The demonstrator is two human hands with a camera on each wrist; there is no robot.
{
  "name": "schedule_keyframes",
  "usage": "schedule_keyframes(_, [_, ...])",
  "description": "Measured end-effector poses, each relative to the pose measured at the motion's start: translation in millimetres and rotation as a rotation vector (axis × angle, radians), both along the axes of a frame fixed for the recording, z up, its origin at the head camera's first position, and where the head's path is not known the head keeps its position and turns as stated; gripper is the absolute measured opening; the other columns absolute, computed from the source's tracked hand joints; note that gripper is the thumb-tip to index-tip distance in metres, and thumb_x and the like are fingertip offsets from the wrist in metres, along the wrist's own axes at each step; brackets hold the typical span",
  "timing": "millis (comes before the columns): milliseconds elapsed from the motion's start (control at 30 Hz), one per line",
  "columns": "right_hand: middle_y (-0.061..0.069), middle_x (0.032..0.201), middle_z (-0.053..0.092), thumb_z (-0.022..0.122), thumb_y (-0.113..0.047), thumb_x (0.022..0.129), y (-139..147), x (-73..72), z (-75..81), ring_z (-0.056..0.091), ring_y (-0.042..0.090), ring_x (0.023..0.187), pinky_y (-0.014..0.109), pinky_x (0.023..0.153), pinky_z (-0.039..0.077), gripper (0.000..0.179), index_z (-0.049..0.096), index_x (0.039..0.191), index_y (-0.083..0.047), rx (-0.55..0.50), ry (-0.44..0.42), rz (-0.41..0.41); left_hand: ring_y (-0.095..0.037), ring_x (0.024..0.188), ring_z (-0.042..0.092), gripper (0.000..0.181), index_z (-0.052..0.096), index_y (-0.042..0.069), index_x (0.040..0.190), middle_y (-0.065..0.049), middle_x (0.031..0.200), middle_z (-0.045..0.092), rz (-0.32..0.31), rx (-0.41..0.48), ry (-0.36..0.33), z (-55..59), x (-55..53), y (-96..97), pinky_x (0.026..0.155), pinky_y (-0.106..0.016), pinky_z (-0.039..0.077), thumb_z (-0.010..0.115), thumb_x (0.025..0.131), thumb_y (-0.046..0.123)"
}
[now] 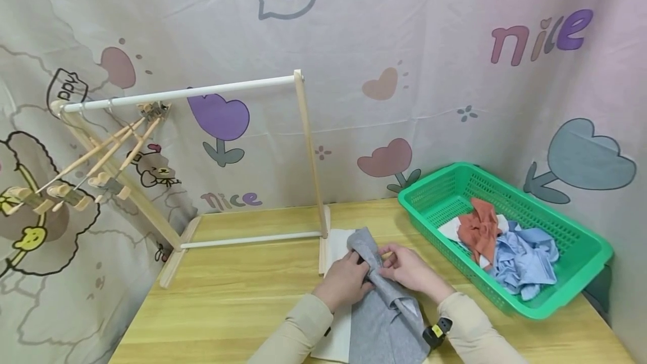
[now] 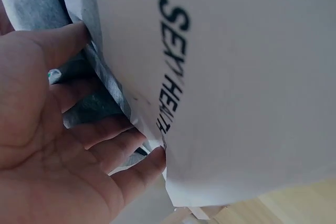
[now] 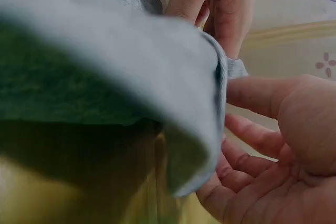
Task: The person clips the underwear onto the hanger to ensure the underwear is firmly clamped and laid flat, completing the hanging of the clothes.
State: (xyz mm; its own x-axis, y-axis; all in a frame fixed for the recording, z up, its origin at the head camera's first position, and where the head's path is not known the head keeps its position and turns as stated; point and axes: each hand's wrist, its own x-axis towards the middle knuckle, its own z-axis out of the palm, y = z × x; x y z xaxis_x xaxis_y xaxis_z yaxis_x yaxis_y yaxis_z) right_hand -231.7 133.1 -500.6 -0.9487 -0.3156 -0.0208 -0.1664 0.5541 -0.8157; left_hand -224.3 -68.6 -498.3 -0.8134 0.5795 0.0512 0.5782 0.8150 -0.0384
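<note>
A grey and white garment lies at the table's front, its grey cloth bunched into a raised fold. My left hand holds this fold from the left, thumb on the grey cloth and fingers partly hidden behind it. Black lettering runs down the white part in the left wrist view. From the other side, my right hand pinches the fold's edge. In the right wrist view the thumb and fingers meet at that grey edge, and the near cloth is blurred.
Right of the hands stands a green basket with an orange and white cloth and a light blue cloth. A wooden rack with a white top rail stands at the left, carrying several clip hangers. A patterned curtain hangs behind.
</note>
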Motion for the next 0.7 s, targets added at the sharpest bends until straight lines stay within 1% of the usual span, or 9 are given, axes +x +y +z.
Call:
schedule_keyframes(100, [0.003, 0.084, 0.069, 0.084, -0.013, 0.09, 0.0, 1.0, 0.2, 0.062, 0.013, 0.074, 0.026, 0.064, 0.051, 0.031, 0.07, 0.114, 0.001, 0.003, -0.02, -0.013, -0.022, 0.115, 0.067, 0.03, 0.073, 0.015, 0.11, -0.009, 0.124, 0.068, -0.001, -0.001, -0.002, 0.9, -0.7, 0.5, 0.087, -0.036, 0.061, 0.077, 0.098, 0.042])
schedule_keyframes(200, [0.0, 0.077, 0.066, 0.085, -0.014, 0.089, -0.2, 1.9, -0.7, 0.057, 0.009, 0.068, 0.024, 0.061, 0.047, 0.021, 0.073, 0.101, -0.002, 0.016, -0.012, -0.015, -0.022, 0.116, 0.066, 0.028, 0.071, 0.015, 0.107, -0.01, 0.127, 0.068, 0.003, -0.003, -0.005, 1.3, -1.6, 0.7, 0.087, -0.036, 0.061, 0.077, 0.098, 0.041])
schedule_keyframes(333, [-0.002, 0.072, 0.064, 0.083, -0.012, 0.089, 1.5, 2.7, -2.4, 0.054, 0.006, 0.065, 0.022, 0.06, 0.045, 0.011, 0.073, 0.086, -0.008, 0.061, 0.041, -0.002, -0.022, 0.115, 0.066, 0.028, 0.07, 0.016, 0.102, -0.009, 0.124, 0.067, 0.006, 0.003, -0.013, 0.2, -2.6, 1.0, 0.087, -0.035, 0.061, 0.077, 0.098, 0.042])
schedule_keyframes(367, [-0.003, 0.072, 0.064, 0.082, -0.01, 0.089, 2.7, 2.9, -2.0, 0.054, 0.006, 0.066, 0.022, 0.061, 0.046, 0.011, 0.072, 0.084, -0.009, 0.077, 0.057, -0.007, -0.022, 0.115, 0.066, 0.029, 0.07, 0.016, 0.103, -0.008, 0.124, 0.067, 0.006, 0.005, -0.017, -0.1, -2.8, 1.2, 0.088, -0.035, 0.061, 0.076, 0.098, 0.043])
schedule_keyframes(433, [-0.003, 0.073, 0.065, 0.08, -0.008, 0.089, 6.0, 3.4, 0.3, 0.055, 0.007, 0.067, 0.023, 0.061, 0.047, 0.011, 0.07, 0.084, -0.011, 0.12, 0.091, -0.052, -0.023, 0.119, 0.066, 0.033, 0.071, 0.015, 0.111, -0.009, 0.127, 0.067, 0.007, 0.011, -0.03, -0.6, -3.0, 1.5, 0.091, -0.035, 0.061, 0.076, 0.099, 0.046])
schedule_keyframes(500, [-0.002, 0.072, 0.064, 0.076, -0.005, 0.089, 10.9, 4.1, 4.9, 0.056, 0.01, 0.066, 0.026, 0.059, 0.047, 0.012, 0.067, 0.084, -0.011, 0.177, 0.154, -0.129, -0.025, 0.128, 0.065, 0.042, 0.071, 0.015, 0.126, -0.01, 0.135, 0.066, 0.013, 0.012, -0.051, -0.9, -3.2, 1.8, 0.097, -0.036, 0.06, 0.075, 0.099, 0.047])
schedule_keyframes(600, [0.003, 0.068, 0.062, 0.073, 0.0, 0.087, 19.1, 6.9, 12.5, 0.058, 0.017, 0.062, 0.034, 0.054, 0.048, 0.015, 0.062, 0.082, -0.009, 0.292, 0.313, -0.26, -0.028, 0.139, 0.06, 0.058, 0.063, 0.016, 0.146, -0.013, 0.149, 0.061, 0.034, 0.011, -0.085, -0.5, -3.7, 1.8, 0.103, -0.04, 0.059, 0.074, 0.1, 0.048])
schedule_keyframes(667, [0.01, 0.065, 0.062, 0.069, 0.005, 0.087, 23.8, 9.7, 15.7, 0.061, 0.024, 0.057, 0.04, 0.05, 0.048, 0.016, 0.059, 0.08, -0.005, 0.373, 0.428, -0.306, -0.03, 0.143, 0.058, 0.062, 0.06, 0.018, 0.152, -0.014, 0.155, 0.058, 0.054, 0.007, -0.103, 0.6, -3.9, 1.7, 0.104, -0.044, 0.059, 0.074, 0.1, 0.049])
schedule_keyframes(700, [0.013, 0.063, 0.061, 0.068, 0.007, 0.088, 25.6, 11.5, 16.3, 0.062, 0.027, 0.055, 0.042, 0.048, 0.049, 0.015, 0.058, 0.08, -0.003, 0.406, 0.469, -0.317, -0.03, 0.143, 0.058, 0.063, 0.059, 0.018, 0.152, -0.014, 0.156, 0.057, 0.063, 0.004, -0.11, 1.4, -4.0, 1.6, 0.103, -0.046, 0.06, 0.075, 0.099, 0.049])
